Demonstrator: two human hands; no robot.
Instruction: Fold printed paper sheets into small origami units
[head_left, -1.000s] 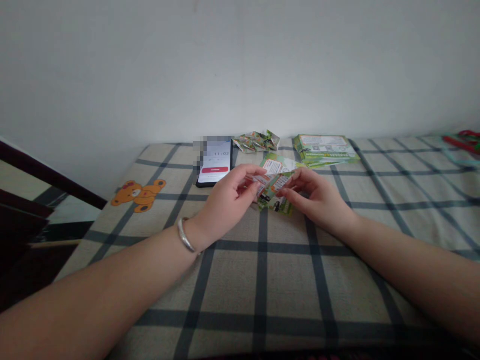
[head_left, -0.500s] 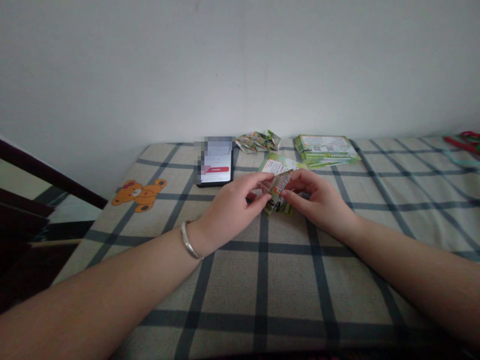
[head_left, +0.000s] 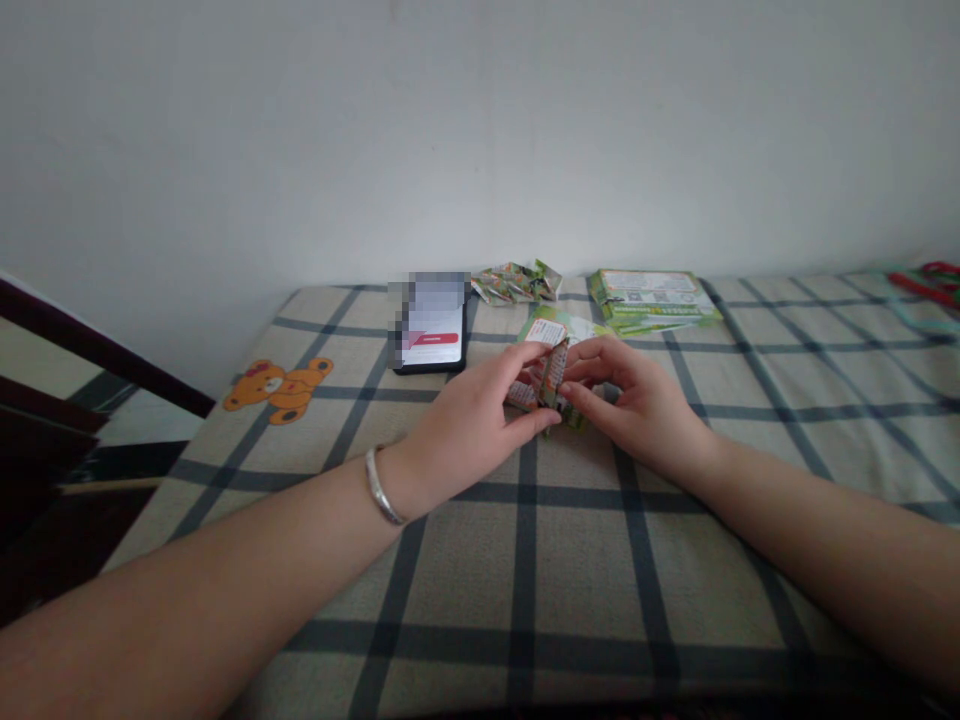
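Observation:
A small green, white and red printed foil packet (head_left: 553,376) is pinched between my two hands, folded and standing on edge. My left hand (head_left: 480,405), with a silver bangle at the wrist, grips it with the fingers at its top and the thumb at its lower end. My right hand (head_left: 645,395) has its thumb and fingertips closed against the packet's right side. Beneath and behind the packet lies a flat green and white printed sheet (head_left: 574,325), partly covered by the fingers.
Beyond my left hand lies a phone (head_left: 433,345) with a lit screen. Crumpled green packets (head_left: 517,284) and a green box (head_left: 652,293) sit along the wall. An orange bear sticker (head_left: 274,388) is on the checked tablecloth (head_left: 465,580). Red items (head_left: 934,285) lie far right.
The packet has turned from slanted to nearly upright. My left hand has shifted slightly right, its thumb sliding down to the packet's lower end. My right hand has barely moved.

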